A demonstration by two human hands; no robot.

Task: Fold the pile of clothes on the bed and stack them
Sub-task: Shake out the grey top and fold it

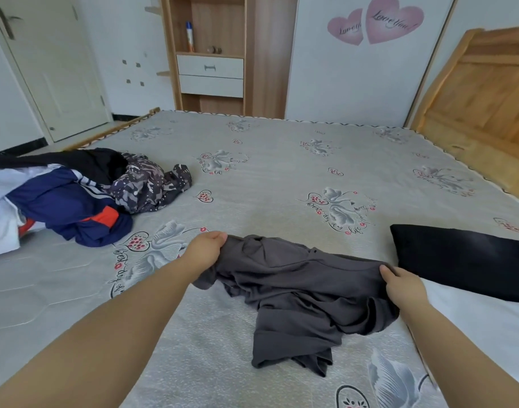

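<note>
A dark grey garment [296, 293], probably a T-shirt, is shown spread across the near middle of the bed [281, 172], its upper edge stretched between two hands and its lower part lying rumpled on the mattress. The left hand [206, 248] is seen with fingers curled round the far left corner of the cloth; the right hand [402, 285] is seen pinching the opposite corner, thumb on top. The fabric is judged thin, limp and light: it sags between the grips and bunches in soft folds, so little force should be needed, though no edge will hold its shape unsupported. A hold at the shoulder seams or hem corners is judged best, since tension there would flatten the panel. The unfolded pile [69, 195] is shown well apart at the left, made up of a navy jacket with orange trim, a camouflage-patterned piece and white and black items. A folded black item [464, 260] is shown just beside the right hand, lying on something white. The garment's sleeves and neckline cannot be made out among the creases. The pile is cut off by the left border, so its full count is not determinable, and the fingertips of both hands are hidden under cloth.
</note>
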